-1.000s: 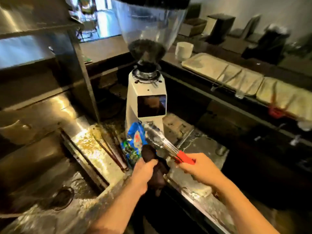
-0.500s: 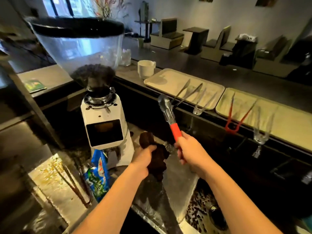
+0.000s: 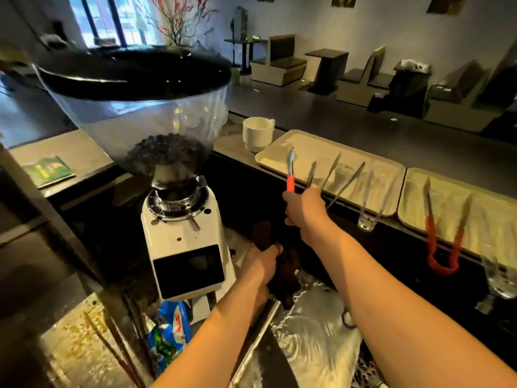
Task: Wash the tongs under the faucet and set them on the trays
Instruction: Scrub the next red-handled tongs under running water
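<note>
My right hand (image 3: 303,205) grips red-handled steel tongs (image 3: 291,170) upright, their tips reaching over the front edge of the left beige tray (image 3: 316,142). My left hand (image 3: 261,264) holds a dark brown cloth (image 3: 288,281) low by the counter edge. On that left tray lie several bare steel tongs (image 3: 347,180). The right beige tray (image 3: 447,197) holds another pair of red-handled tongs (image 3: 443,239), spread open with the loop hanging over the front rim. No faucet shows in this view.
A white coffee grinder (image 3: 179,239) with a bean-filled hopper stands at left. A white cup (image 3: 257,133) sits beside the left tray. Small glasses (image 3: 367,221) hang under the ledge. A blue packet (image 3: 167,334) lies below the grinder, and a wet steel surface (image 3: 316,340) lies below my arms.
My right hand has lifted the tongs up and forward from the counter to the left tray's front edge. My left hand keeps the cloth low. My view has swung right and up.
</note>
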Tool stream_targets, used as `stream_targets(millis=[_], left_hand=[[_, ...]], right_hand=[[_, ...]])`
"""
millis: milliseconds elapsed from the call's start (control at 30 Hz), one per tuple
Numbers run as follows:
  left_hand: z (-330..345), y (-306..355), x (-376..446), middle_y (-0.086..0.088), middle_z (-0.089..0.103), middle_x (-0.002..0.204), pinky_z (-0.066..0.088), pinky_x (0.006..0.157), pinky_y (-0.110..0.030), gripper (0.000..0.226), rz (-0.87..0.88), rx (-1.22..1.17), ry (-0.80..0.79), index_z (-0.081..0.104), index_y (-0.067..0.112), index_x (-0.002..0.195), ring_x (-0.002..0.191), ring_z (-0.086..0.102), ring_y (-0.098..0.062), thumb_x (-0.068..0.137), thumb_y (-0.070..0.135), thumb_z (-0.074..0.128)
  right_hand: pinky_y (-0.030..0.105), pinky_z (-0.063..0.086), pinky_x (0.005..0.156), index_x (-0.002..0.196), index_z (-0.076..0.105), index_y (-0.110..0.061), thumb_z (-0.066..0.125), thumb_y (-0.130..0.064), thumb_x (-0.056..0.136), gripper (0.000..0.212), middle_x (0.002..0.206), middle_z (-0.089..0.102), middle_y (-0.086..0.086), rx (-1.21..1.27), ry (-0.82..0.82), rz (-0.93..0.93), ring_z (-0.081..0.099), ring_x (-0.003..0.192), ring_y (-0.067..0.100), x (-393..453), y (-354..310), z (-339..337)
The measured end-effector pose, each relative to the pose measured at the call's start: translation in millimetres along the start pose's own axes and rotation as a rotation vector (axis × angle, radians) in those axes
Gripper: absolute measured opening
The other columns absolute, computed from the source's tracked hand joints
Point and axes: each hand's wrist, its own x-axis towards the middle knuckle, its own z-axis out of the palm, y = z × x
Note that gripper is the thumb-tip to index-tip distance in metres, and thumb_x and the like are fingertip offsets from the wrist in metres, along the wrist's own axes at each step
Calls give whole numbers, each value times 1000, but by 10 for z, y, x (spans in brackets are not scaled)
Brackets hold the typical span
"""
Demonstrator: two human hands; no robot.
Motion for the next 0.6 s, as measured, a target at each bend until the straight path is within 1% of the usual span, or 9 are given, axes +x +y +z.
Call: stream_targets(millis=[33, 100, 167, 200, 300, 400, 500, 533, 600], left_hand=[[1, -3, 20, -19, 73, 107, 55, 91, -61, 34, 0, -25, -22, 65, 15, 118, 99, 71, -39, 85, 21, 65], [-31, 28, 96, -15, 75, 105, 56, 91, -59, 29, -5, -53, -66, 67, 18, 115, 97, 72, -36, 86, 18, 64], [-64, 52, 180, -15, 75, 104, 57, 89, -58, 23, -9, -70, -86, 67, 21, 109, 97, 72, -35, 86, 16, 64], [-65, 66, 182, -15, 74, 104, 57, 88, -59, 21, -8, -68, -82, 66, 22, 106, 96, 72, -36, 86, 15, 64], [-104, 88, 244, -14, 71, 101, 57, 88, -59, 16, -8, -64, -75, 62, 24, 100, 98, 70, -39, 89, 12, 64], [-147, 97, 290, -18, 71, 103, 54, 92, -62, 13, -11, -54, -77, 64, 19, 100, 101, 69, -41, 91, 11, 63], [-166, 78, 306, -22, 71, 110, 52, 93, -63, 12, -24, -49, -81, 66, 17, 102, 103, 69, -41, 92, 12, 62], [-171, 72, 311, -22, 70, 111, 52, 94, -64, 13, -26, -53, -82, 66, 17, 103, 104, 68, -41, 92, 12, 62], [-181, 64, 308, -21, 70, 111, 51, 94, -65, 14, -30, -65, -88, 65, 18, 104, 105, 67, -43, 92, 12, 61]], right_hand=[[42, 54, 79, 140, 34, -3, 59, -13, 90, 57, 123, 47, 22, 8, 37, 21, 57, 100, 35, 84, -42, 35], [47, 51, 96, 142, 30, -3, 61, -16, 92, 59, 140, 35, 23, 12, 93, 153, 51, 119, 39, 303, -171, 169], [44, 51, 98, 142, 30, -6, 66, -18, 90, 64, 146, 25, 21, -14, 168, 309, 50, 123, 36, 500, -277, 271], [44, 53, 95, 141, 32, -5, 68, -16, 87, 66, 146, 27, 21, -17, 180, 302, 53, 119, 35, 584, -291, 273], [44, 56, 91, 137, 43, 2, 65, -9, 82, 61, 139, 48, 24, -50, 60, 175, 61, 106, 31, 814, -256, 297], [39, 54, 94, 127, 52, 1, 62, -17, 86, 47, 123, 61, 16, -320, 124, 199, 68, 102, 30, 963, -201, 289], [35, 59, 82, 120, 58, -1, 64, -33, 87, 46, 120, 64, 12, -516, 144, 162, 63, 110, 28, 1004, -208, 274], [29, 59, 71, 123, 57, -2, 64, -40, 88, 52, 122, 64, 11, -556, 146, 161, 63, 105, 26, 991, -215, 267], [18, 48, 43, 134, 45, -6, 62, -51, 87, 68, 129, 58, 10, -620, 162, 181, 58, 89, 19, 947, -240, 249]])
